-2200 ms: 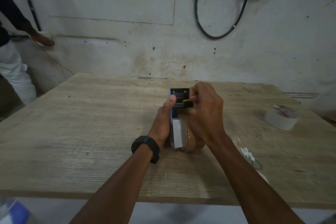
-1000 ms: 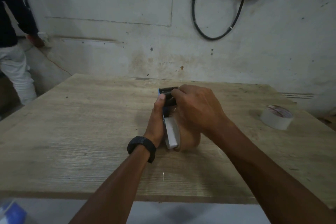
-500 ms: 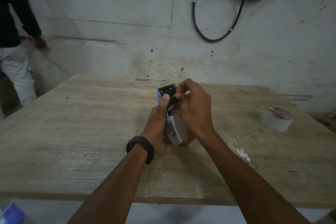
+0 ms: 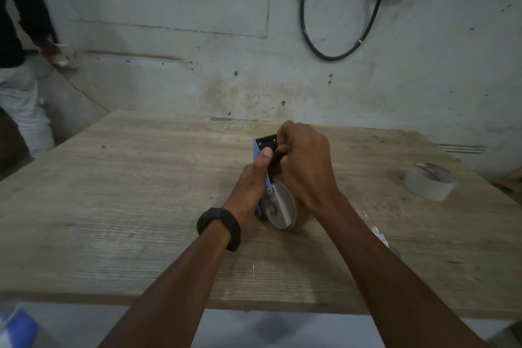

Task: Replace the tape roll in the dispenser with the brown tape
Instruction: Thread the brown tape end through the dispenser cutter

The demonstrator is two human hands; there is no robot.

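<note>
We hold the tape dispenser (image 4: 264, 167) over the middle of the wooden table (image 4: 127, 206), and we place everything else from it. Our left hand (image 4: 252, 186) wraps the dispenser from its left side, fingers closed around the blue frame, thumb pressed up along the frame's edge just below the head. Our right hand (image 4: 306, 167) is curled tight at the right of the dispenser's head, fingertips pinching at the black part just under the serrated blade (image 4: 267, 138), which stands at the far, upper end. We cannot tell just what sits between those fingertips; it is dark and mostly covered.

At the near, lower end of the dispenser, the brown tape roll (image 4: 284, 210) sits on the hub, its pale round face turned towards us and its brown edge showing at the right, close above the tabletop. A black watch (image 4: 219, 227) rings our left wrist, near the dispenser's lower end.

Well to the right of the dispenser, a white tape roll (image 4: 429, 185) lies flat on the table near its right edge. Far left of the dispenser, beyond the table, another person (image 4: 17, 65) stands by the wall. Above and right of the dispenser, a black cable (image 4: 330, 55) loops on the wall.
</note>
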